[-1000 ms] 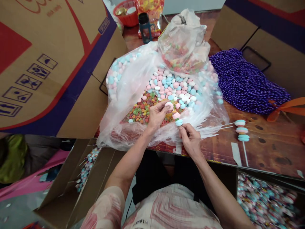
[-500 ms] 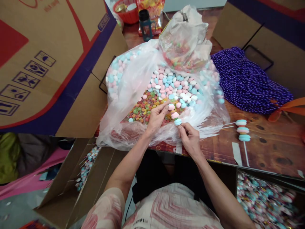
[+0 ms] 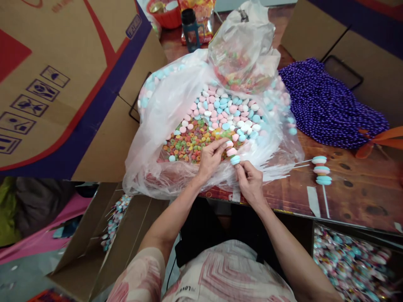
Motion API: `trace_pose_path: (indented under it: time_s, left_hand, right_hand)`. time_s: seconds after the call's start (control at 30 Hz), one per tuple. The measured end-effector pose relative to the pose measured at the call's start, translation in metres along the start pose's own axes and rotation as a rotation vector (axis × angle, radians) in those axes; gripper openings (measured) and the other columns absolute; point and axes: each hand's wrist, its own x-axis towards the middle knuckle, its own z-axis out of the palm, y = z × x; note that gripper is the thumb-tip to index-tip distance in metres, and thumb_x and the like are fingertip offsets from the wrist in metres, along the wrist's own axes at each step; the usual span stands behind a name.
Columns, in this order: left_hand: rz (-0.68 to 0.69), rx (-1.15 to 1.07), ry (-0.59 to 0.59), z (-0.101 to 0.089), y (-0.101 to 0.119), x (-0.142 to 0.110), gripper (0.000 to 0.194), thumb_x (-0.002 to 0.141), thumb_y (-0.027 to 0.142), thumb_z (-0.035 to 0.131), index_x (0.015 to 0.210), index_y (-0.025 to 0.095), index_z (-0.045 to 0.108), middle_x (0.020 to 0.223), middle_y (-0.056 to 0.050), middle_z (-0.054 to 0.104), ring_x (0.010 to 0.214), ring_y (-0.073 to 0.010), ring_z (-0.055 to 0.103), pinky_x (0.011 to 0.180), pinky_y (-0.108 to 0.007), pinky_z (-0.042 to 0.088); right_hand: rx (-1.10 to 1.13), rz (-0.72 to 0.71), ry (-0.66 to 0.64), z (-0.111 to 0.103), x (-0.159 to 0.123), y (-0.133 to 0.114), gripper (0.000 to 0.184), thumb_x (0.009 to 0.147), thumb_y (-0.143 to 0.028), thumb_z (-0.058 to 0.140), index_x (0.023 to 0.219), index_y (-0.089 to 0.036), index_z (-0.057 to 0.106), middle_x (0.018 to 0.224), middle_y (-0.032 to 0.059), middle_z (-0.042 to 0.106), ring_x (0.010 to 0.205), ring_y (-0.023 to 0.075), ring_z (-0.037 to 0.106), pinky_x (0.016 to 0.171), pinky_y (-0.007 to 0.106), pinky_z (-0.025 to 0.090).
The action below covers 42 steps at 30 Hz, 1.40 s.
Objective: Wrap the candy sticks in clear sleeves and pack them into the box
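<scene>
My right hand [image 3: 251, 179] is closed low on a marshmallow skewer [image 3: 232, 152], its fingertips just under the blue bottom piece. Pink pieces sit above that, with a bit of green candy between. At the skewer's top, my left hand [image 3: 211, 158] pinches a pink-and-white marshmallow [image 3: 228, 144], which meets the stack; whether the stick runs through it I cannot tell. Beneath both hands lies an open clear plastic bag [image 3: 141, 167]. It bears ring gummies [image 3: 185, 144] in several colours and a heap of pink, blue and white marshmallows [image 3: 225, 109].
White sticks [image 3: 277, 171] lie right of my right hand, near a filled skewer [image 3: 321, 170]. Behind are a tied bag of gummies [image 3: 242, 54], a bottle [image 3: 190, 31] and a purple cord bundle [image 3: 327, 105]. Large cartons [image 3: 78, 84] flank the table; a box of wrapped sweets [image 3: 349, 264] sits lower right.
My left hand has brought the pink-and-white marshmallow down onto the top of the skewer, closing the gap. My right hand has stayed nearly still.
</scene>
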Motion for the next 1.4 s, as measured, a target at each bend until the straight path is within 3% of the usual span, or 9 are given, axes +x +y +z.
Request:
trace_pose_path:
  time_s: [0.17, 0.3, 0.53, 0.77, 0.97, 1.13, 1.3, 1.4]
  left_hand:
    - [0.174, 0.169, -0.068, 0.002, -0.008, -0.002, 0.025, 0.094, 0.036, 0.06, 0.106, 0.023, 0.078, 0.108, -0.006, 0.078, 0.102, -0.0204, 0.07, 0.096, -0.034, 0.052]
    - [0.233, 0.218, -0.096, 0.003, -0.012, -0.006, 0.029, 0.097, 0.036, 0.056, 0.111, 0.022, 0.076, 0.109, -0.007, 0.077, 0.101, -0.0182, 0.071, 0.093, -0.031, 0.053]
    - [0.179, 0.118, -0.118, 0.004, -0.008, -0.013, 0.03, 0.097, 0.037, 0.057, 0.114, 0.022, 0.076, 0.118, -0.007, 0.076, 0.11, -0.0196, 0.07, 0.099, -0.033, 0.053]
    - [0.081, -0.024, -0.098, 0.001, 0.004, -0.015, 0.039, 0.094, 0.043, 0.06, 0.127, 0.024, 0.07, 0.125, -0.006, 0.073, 0.113, -0.0206, 0.069, 0.102, -0.035, 0.053]
    - [0.183, 0.105, -0.121, -0.003, 0.015, -0.018, 0.029, 0.095, 0.039, 0.061, 0.114, 0.024, 0.076, 0.117, -0.006, 0.076, 0.108, -0.0208, 0.071, 0.098, -0.036, 0.056]
    - [0.268, 0.235, -0.092, 0.0, 0.008, -0.022, 0.024, 0.094, 0.036, 0.061, 0.106, 0.023, 0.078, 0.106, -0.005, 0.078, 0.099, -0.0194, 0.073, 0.093, -0.034, 0.058]
    - [0.274, 0.252, -0.169, 0.005, 0.008, -0.023, 0.026, 0.095, 0.036, 0.06, 0.112, 0.024, 0.076, 0.112, -0.004, 0.078, 0.104, -0.02, 0.073, 0.095, -0.034, 0.058]
    - [0.283, 0.242, -0.265, 0.012, 0.013, -0.024, 0.033, 0.097, 0.037, 0.057, 0.125, 0.024, 0.071, 0.126, -0.006, 0.073, 0.115, -0.0211, 0.07, 0.103, -0.035, 0.055]
  right_hand:
    - [-0.011, 0.008, 0.023, 0.001, -0.001, 0.002, 0.029, 0.094, -0.031, 0.051, 0.066, -0.022, 0.048, 0.054, -0.0066, 0.04, 0.05, 0.0095, 0.036, 0.052, 0.025, 0.03]
    - [-0.008, 0.016, 0.021, 0.002, 0.0, 0.002, 0.03, 0.094, -0.031, 0.051, 0.066, -0.022, 0.046, 0.054, -0.0069, 0.039, 0.05, 0.0091, 0.036, 0.052, 0.025, 0.03]
    - [-0.023, 0.0, 0.034, 0.002, -0.001, 0.006, 0.028, 0.094, -0.031, 0.051, 0.068, -0.021, 0.049, 0.056, -0.0063, 0.041, 0.051, 0.0095, 0.037, 0.053, 0.025, 0.031]
    - [-0.021, -0.028, -0.012, -0.009, -0.009, 0.0, 0.018, 0.095, -0.03, 0.052, 0.083, -0.02, 0.062, 0.061, -0.0053, 0.047, 0.054, 0.0102, 0.043, 0.056, 0.024, 0.036]
    - [-0.039, -0.042, -0.021, -0.014, -0.021, -0.003, 0.021, 0.094, -0.028, 0.05, 0.1, -0.019, 0.068, 0.076, -0.0004, 0.062, 0.064, 0.013, 0.054, 0.064, 0.025, 0.042]
    - [-0.028, -0.023, 0.031, -0.008, -0.026, 0.002, 0.023, 0.095, -0.03, 0.048, 0.085, -0.018, 0.065, 0.069, -0.001, 0.058, 0.061, 0.012, 0.051, 0.062, 0.024, 0.04]
    - [-0.033, -0.029, 0.071, -0.008, -0.025, 0.001, 0.025, 0.095, -0.03, 0.049, 0.078, -0.018, 0.062, 0.062, -0.0037, 0.049, 0.057, 0.01, 0.046, 0.059, 0.023, 0.037]
    - [-0.085, -0.043, 0.111, -0.026, -0.027, 0.0, 0.025, 0.096, -0.031, 0.049, 0.082, -0.018, 0.066, 0.064, -0.0029, 0.053, 0.058, 0.0105, 0.048, 0.059, 0.023, 0.039]
